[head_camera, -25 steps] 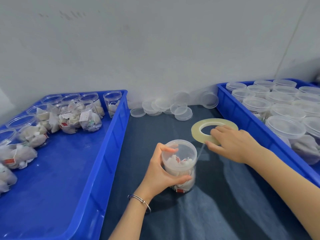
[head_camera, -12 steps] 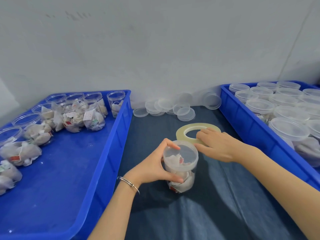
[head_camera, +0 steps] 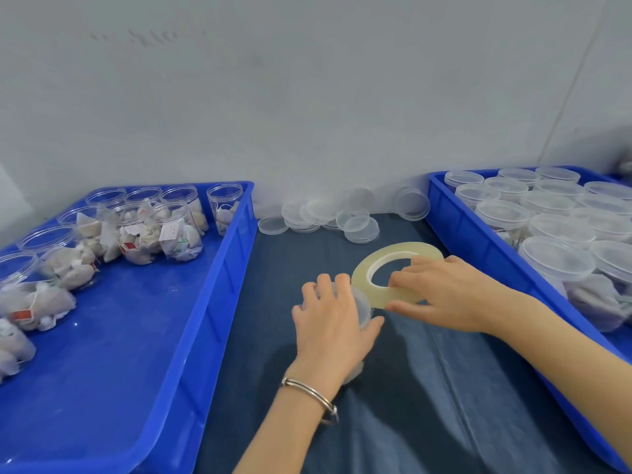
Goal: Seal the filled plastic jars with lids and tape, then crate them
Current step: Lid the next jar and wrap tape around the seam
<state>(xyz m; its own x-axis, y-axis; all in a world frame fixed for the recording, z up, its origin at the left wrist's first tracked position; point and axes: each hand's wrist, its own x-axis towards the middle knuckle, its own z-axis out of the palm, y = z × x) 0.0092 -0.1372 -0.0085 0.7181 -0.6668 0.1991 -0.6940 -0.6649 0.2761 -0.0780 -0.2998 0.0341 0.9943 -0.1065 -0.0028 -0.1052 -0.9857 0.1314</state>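
A clear lidded plastic jar (head_camera: pixel 363 307) of tea bags stands on the dark cloth in the middle, mostly hidden under my left hand (head_camera: pixel 331 323), which grips it from above with fingers curled over the lid. My right hand (head_camera: pixel 441 292) holds a yellowish ring of clear tape (head_camera: pixel 393 265) right beside the jar's lid, fingers through its hole and thumb under its near rim. The left blue crate (head_camera: pixel 219 302) holds several open filled jars (head_camera: pixel 171 230). The right blue crate (head_camera: pixel 472 234) holds several lidded jars (head_camera: pixel 554 254).
A pile of loose clear lids (head_camera: pixel 328 217) lies against the grey wall between the crates. The dark blue cloth (head_camera: pixel 427 388) covers the table between them. A metal bangle (head_camera: pixel 311 393) circles my left wrist.
My left hand has turned over the top of the jar, covering its lid. My right hand has brought the tape ring close against the jar's right side.
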